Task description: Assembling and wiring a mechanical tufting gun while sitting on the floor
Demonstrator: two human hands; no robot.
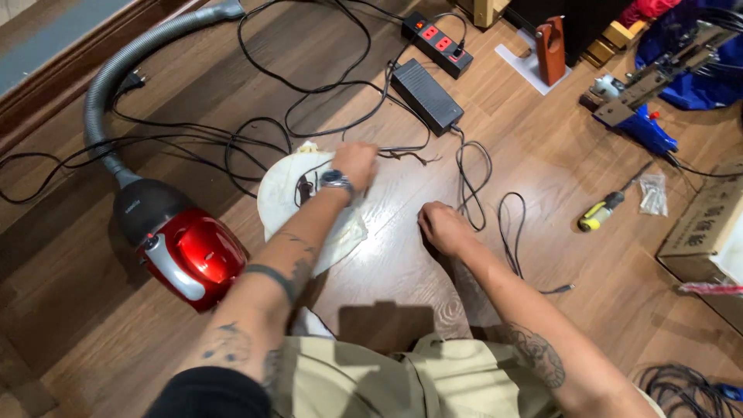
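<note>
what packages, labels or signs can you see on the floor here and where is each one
Cardboard box: right edge of the wooden floor, brown, rectangular, dark printing on its side.
Small clear plastic bag: just left of the box, beside the yellow-handled screwdriver, crumpled, holding small parts.
Vacuum cleaner label: small pale mark on the black top of the red vacuum cleaner, at left.
No screens or signs show.

We see a glossy red and black canister vacuum cleaner (pixel 182 244) with a grey ribbed hose (pixel 116 73), a round cream-white plastic disc (pixel 290 197), a black power strip (pixel 436 42) with red sockets, a black rectangular power adapter (pixel 426 96), a yellow-and-black-handled screwdriver (pixel 602 210), thin black cables (pixel 472 174) and a brown wood-grain floor (pixel 387 255).
</note>
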